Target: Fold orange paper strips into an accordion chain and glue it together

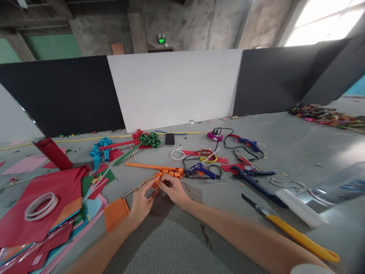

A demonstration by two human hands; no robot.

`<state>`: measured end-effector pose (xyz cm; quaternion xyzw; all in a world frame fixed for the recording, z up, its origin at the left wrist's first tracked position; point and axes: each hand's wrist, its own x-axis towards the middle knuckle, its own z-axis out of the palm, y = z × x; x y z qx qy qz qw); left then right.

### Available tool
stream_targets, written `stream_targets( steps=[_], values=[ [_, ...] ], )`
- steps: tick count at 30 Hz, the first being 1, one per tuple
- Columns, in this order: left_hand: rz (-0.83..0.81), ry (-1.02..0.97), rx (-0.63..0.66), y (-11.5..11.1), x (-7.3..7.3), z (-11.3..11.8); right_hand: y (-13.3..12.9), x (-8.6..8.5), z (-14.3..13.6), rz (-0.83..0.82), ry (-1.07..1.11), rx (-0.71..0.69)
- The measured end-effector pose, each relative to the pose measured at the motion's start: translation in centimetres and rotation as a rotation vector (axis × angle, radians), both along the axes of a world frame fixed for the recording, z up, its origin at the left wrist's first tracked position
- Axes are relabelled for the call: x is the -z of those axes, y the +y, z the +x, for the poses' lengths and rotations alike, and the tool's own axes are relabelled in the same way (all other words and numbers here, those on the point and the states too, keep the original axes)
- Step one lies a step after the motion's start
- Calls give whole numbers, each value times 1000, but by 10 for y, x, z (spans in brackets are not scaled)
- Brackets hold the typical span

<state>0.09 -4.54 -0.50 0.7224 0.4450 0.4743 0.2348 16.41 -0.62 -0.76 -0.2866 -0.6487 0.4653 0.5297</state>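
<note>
My left hand [143, 198] and my right hand [174, 189] meet in the middle, just above the floor. Their fingertips are pinched together on a small folded orange paper piece [156, 183], partly hidden by the fingers. Right behind them lies a cluster of curled orange paper loops [173, 173] beside a long orange paper stick [151, 166]. A blue glue gun [202, 170] rests to the right of the loops. Near my left wrist is a stack of orange paper [116, 214], with a thin wooden stick [131, 191] by it.
Red paper sheets [65, 186] with a white tape roll [41, 206] spread at left, near a red bottle [54, 153]. Finished-looking blue, red and green paper flowers [151, 140] and a phone [170, 139] lie behind. Pliers [253, 179], a yellow-handled knife [299, 232] and a plastic bottle [339, 186] are at right.
</note>
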Motion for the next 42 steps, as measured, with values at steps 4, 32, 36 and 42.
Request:
stream_targets(
  steps=[4, 32, 36, 42],
  values=[
    [42, 45, -27, 1, 2, -1, -1, -3, 0, 27, -38, 2],
    [-7, 2, -62, 1, 4, 1, -7, 0, -2, 10, -35, 79],
    [-10, 9, -64, 1, 4, 0, -8, 0, -1, 30, -77, 75],
    [-20, 2, -80, 1, 5, 0, -6, 2, 0, 32, -83, 74]
  ],
)
